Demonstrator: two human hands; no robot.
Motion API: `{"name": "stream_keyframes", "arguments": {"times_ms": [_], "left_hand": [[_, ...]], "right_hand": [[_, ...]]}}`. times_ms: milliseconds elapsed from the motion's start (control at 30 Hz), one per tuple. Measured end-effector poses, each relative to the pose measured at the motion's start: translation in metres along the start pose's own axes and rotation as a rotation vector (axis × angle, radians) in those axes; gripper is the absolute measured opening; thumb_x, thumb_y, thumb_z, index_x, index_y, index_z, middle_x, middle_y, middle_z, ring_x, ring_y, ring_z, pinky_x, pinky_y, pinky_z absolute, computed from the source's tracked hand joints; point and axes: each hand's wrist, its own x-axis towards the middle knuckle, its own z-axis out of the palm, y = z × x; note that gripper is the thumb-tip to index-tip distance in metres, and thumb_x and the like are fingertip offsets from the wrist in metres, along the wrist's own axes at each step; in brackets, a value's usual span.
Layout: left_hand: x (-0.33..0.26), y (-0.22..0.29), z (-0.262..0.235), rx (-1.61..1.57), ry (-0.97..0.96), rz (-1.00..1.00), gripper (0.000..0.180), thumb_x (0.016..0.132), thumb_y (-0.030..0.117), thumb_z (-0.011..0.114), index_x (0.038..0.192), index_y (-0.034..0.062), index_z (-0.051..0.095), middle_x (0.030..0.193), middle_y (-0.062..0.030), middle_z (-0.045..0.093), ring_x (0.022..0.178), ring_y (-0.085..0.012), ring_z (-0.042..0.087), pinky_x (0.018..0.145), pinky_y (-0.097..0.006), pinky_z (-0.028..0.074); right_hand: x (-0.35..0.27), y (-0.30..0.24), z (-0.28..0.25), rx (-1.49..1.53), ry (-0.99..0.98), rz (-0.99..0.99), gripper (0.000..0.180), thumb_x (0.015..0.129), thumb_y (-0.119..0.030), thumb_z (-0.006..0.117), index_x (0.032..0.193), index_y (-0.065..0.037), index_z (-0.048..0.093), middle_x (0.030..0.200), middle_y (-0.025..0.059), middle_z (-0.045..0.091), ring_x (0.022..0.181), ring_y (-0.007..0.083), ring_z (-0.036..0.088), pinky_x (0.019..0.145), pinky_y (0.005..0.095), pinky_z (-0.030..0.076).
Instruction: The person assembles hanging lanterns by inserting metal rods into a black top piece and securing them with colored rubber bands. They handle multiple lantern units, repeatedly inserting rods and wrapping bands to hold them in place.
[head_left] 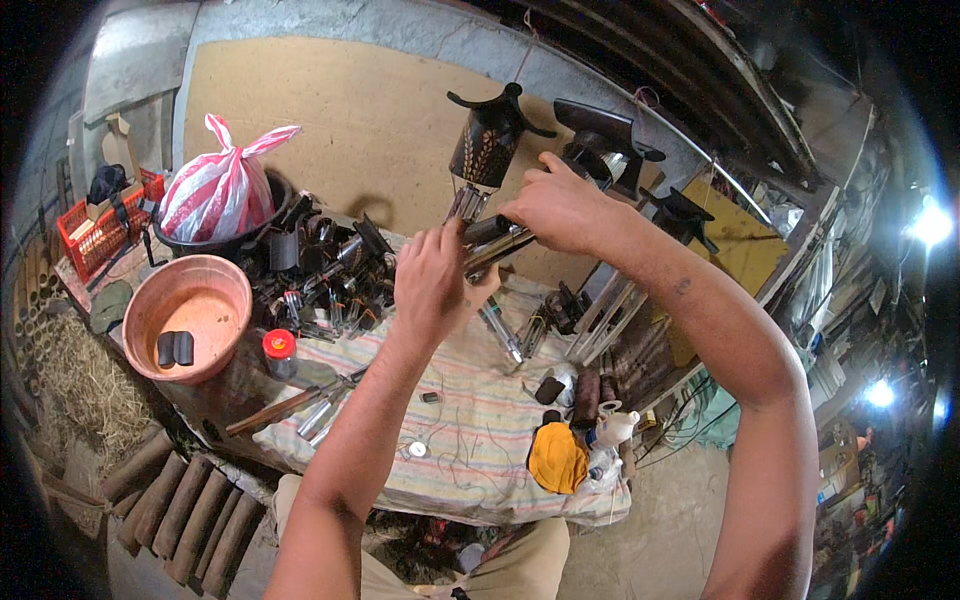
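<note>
My left hand (432, 275) and my right hand (568, 208) are raised over the far part of a cloth-covered table (455, 400). Between them is a dark, shiny, bar-like piece (500, 243); its exact kind does not show. My right hand closes over its upper right end, while my left hand is curled at its lower left end, thumb out below. Just beyond hangs a black cylinder with a tan leaf pattern (478, 150) and a curved top, metal prongs under it. A metal rod (500, 330) lies on the cloth below my hands.
At left stand an orange basin (237, 310) with two black pieces (175, 349), a red-lidded jar (280, 355) and a striped bag (225, 190). Dark metal parts (335, 255) crowd the table. A yellow cloth (558, 458) and white bottle (615, 430) sit near the right front edge.
</note>
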Motion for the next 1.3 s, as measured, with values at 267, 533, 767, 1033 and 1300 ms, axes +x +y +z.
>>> {"name": "stream_keyframes", "arguments": {"times_ms": [267,533,767,1033,1300], "left_hand": [[-0.003,-0.005,-0.001,-0.006,-0.284,0.067,0.034,0.073,0.034,0.075,0.086,0.0052,0.062,0.079,-0.0123,0.064,0.082,-0.0343,0.062,0.07,-0.042,0.051],[0.008,0.014,-0.01,0.111,-0.376,0.097,0.045,0.07,0.041,0.079,0.088,0.0038,0.061,0.085,-0.0119,0.064,0.092,-0.0304,0.062,0.079,-0.041,0.05],[0.013,0.012,-0.026,0.124,-0.348,0.079,0.046,0.066,0.037,0.081,0.093,0.0042,0.063,0.087,-0.0098,0.066,0.094,-0.0298,0.061,0.082,-0.042,0.05],[-0.006,-0.014,-0.073,-0.082,-0.034,0.014,0.038,0.073,0.014,0.077,0.106,0.0026,0.061,0.107,-0.0154,0.064,0.103,-0.0299,0.06,0.084,-0.043,0.049],[-0.06,-0.054,-0.086,-1.631,0.461,-1.005,0.015,0.097,0.024,0.059,0.103,0.0111,0.062,0.124,-0.0121,0.063,0.1,-0.0267,0.066,0.079,-0.041,0.058]], "right_hand": [[-0.005,-0.005,-0.007,0.091,-0.068,-0.034,0.044,0.071,-0.01,0.075,0.113,-0.012,0.063,0.103,0.0065,0.068,0.116,0.0263,0.056,0.109,0.0601,0.029],[0.014,-0.031,-0.009,0.125,-0.191,-0.082,0.042,0.059,-0.019,0.081,0.096,-0.008,0.067,0.093,0.013,0.071,0.099,0.0321,0.066,0.093,0.0565,0.044],[0.013,-0.021,-0.005,0.313,-0.049,-0.124,0.033,0.058,-0.019,0.076,0.086,-0.006,0.066,0.083,0.017,0.069,0.084,0.0384,0.066,0.07,0.0475,0.053],[0.007,-0.008,0.01,0.368,0.019,-0.074,0.027,0.059,-0.015,0.076,0.078,-0.003,0.062,0.077,0.0191,0.065,0.078,0.0407,0.064,0.066,0.048,0.051],[0.005,-0.001,0.013,0.47,0.22,-0.195,0.026,0.057,-0.012,0.074,0.074,-0.002,0.056,0.075,0.0182,0.059,0.076,0.0407,0.06,0.063,0.0481,0.045]]}}
